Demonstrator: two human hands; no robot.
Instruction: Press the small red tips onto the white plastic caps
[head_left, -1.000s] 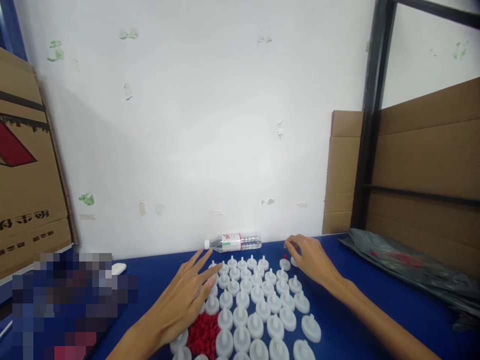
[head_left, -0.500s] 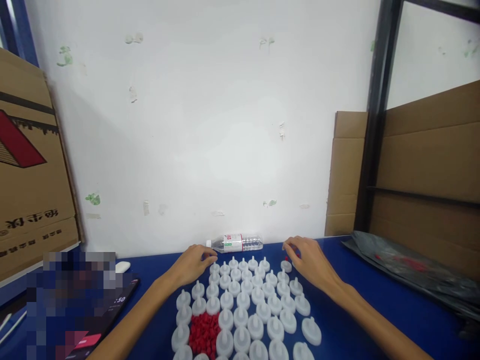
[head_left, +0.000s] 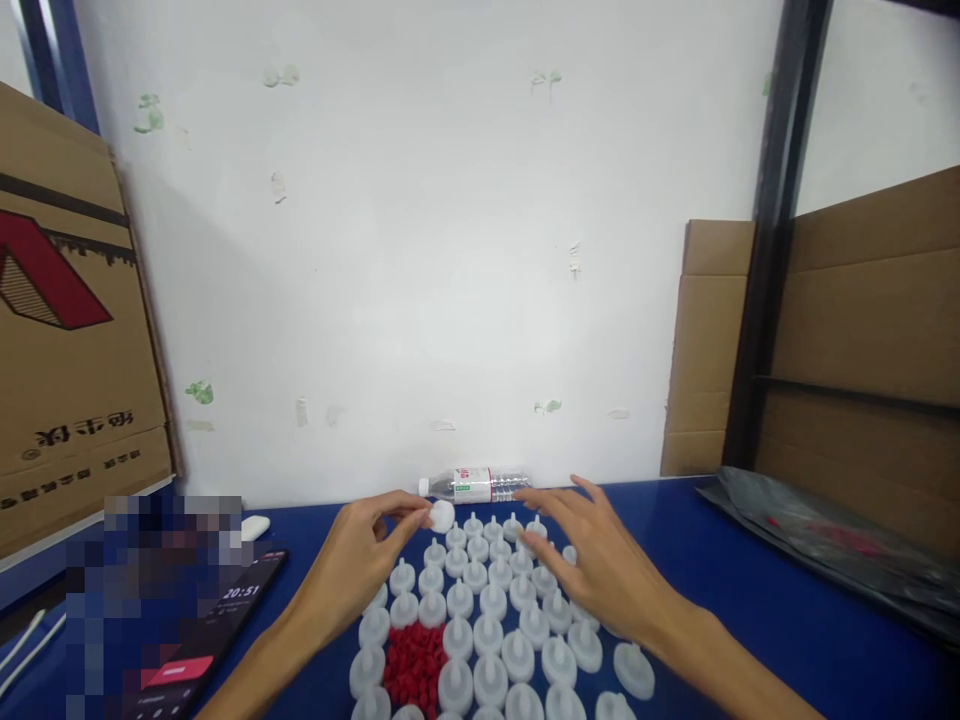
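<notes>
Several white plastic caps point(head_left: 491, 632) with small spouts stand in rows on the blue table point(head_left: 750, 600). A heap of small red pieces point(head_left: 411, 665) lies among them at the near left. My left hand point(head_left: 352, 570) pinches one white cap point(head_left: 442, 516) between thumb and fingertips, lifted just above the far left corner of the rows. My right hand point(head_left: 592, 570) hovers over the right side of the rows with its fingers stretched out and apart, pointing left toward that cap. Whether it holds anything small is not visible.
A clear water bottle point(head_left: 480, 484) lies on its side against the white wall. A phone point(head_left: 210, 630) with a lit screen lies at the left, near a small white object point(head_left: 255, 526). Cardboard boxes point(head_left: 67, 330) stand at left and right. A dark plastic bag point(head_left: 840, 540) lies at the right.
My left hand has picked up one white cap from the far left corner. My right hand has moved left from the right edge, over the rows, with fingers opened out.
</notes>
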